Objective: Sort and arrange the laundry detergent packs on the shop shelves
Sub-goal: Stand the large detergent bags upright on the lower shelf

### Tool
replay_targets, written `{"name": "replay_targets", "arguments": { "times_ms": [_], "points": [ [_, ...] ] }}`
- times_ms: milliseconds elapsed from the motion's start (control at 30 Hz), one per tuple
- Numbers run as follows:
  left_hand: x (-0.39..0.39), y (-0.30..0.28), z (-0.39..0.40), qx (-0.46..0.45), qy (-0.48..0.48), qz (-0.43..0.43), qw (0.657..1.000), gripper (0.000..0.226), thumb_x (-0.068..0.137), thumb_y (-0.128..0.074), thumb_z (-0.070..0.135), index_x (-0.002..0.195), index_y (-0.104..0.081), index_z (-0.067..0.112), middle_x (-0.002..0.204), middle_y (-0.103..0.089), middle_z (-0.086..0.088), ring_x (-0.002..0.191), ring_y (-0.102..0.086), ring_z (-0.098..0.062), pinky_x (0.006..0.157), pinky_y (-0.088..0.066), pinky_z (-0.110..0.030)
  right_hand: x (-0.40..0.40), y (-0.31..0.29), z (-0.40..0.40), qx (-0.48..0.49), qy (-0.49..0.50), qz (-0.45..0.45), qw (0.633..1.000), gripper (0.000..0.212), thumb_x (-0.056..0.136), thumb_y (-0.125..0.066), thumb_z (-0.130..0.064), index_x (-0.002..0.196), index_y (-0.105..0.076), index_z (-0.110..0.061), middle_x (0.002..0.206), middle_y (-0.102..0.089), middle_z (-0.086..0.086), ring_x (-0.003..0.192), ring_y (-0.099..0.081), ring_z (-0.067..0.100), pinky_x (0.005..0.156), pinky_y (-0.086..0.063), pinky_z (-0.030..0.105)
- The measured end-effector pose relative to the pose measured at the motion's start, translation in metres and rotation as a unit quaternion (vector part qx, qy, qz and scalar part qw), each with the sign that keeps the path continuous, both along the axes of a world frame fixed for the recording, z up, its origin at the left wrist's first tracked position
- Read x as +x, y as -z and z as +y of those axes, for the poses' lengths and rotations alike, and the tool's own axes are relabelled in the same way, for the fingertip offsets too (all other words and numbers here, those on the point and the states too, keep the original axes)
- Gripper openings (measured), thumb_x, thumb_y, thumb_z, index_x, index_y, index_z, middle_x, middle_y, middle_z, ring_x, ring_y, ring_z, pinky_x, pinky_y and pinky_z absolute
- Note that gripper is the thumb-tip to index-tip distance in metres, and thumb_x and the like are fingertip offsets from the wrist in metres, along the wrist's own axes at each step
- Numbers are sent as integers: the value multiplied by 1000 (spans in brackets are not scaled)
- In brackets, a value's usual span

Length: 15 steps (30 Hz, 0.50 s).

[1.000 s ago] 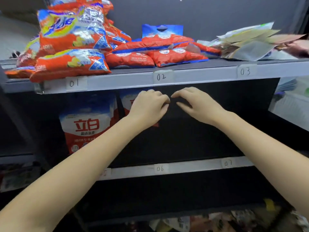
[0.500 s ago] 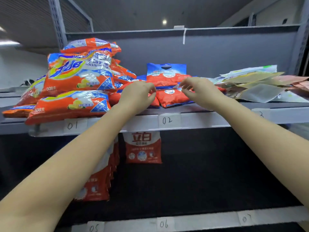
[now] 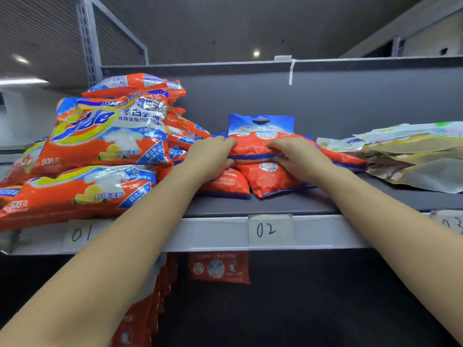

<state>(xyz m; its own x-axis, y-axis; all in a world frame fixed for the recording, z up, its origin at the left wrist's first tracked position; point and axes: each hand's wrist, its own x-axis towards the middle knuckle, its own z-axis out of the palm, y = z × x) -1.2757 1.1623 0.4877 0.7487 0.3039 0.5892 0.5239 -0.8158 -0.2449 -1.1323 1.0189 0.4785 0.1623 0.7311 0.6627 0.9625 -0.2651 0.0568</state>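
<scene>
Hands: left hand [image 3: 213,159] and right hand [image 3: 298,156] both pinch top red pack [image 3: 255,144] | packs underneath half covered | lower-shelf packs [image 3: 218,267] cut off by shelf edge [image 3: 213,234]

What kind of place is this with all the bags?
Probably a shop or its stockroom. Grey metal shelves carry handwritten number labels like the white paper tag marked 02, and many matching shiny orange-and-blue plastic detergent packs are piled there, like goods being stocked.
</scene>
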Motion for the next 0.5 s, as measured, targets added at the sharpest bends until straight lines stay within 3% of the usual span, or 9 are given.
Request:
{"name": "replay_targets", "arguments": {
  "times_ms": [167,300,400,433,500],
  "points": [
    [-3,3,-5,28,21,-43,998,38,97,-44,33,129,-45,14,125,-55,-10,116,-51,-32,83,-40,-40,1,3,-10,36,-38,28,998,28,95,-51,-13,121,-58,-6,117,-62,12,109,-55,31,88,-39,34],
    [-4,4,-7,38,57,-79,995,40,97,-45,31,133,-45,16,123,-57,-11,114,-51,-32,87,-38,-41,5,2,-19,72,-55,120,989,27,92,-59,-21,117,-62,-13,107,-66,4,101,-57,19,75,-33,21],
    [-5,4,-7,74,82,-109,988,41,96,-46,35,130,-50,13,116,-61,-12,107,-55,-35,84,-38,-42,4,-1,-33,75,-69,205,973,21,88,-64,-28,108,-66,-21,91,-66,-7,82,-57,2,67,-37,8],
    [-6,5,-8,92,102,-121,983,42,94,-45,37,125,-54,11,109,-64,-14,100,-58,-36,79,-41,-42,4,0,-38,75,-84,255,960,18,88,-64,-30,104,-67,-22,89,-67,-8,81,-59,0,72,-41,6],
    [-10,6,-12,116,149,-140,972,43,87,-47,38,110,-64,6,87,-67,-15,78,-63,-38,63,-46,-39,4,2,-48,82,-135,394,906,24,92,-57,-37,100,-66,-17,102,-69,4,95,-64,11,89,-49,21]
  ]
}}
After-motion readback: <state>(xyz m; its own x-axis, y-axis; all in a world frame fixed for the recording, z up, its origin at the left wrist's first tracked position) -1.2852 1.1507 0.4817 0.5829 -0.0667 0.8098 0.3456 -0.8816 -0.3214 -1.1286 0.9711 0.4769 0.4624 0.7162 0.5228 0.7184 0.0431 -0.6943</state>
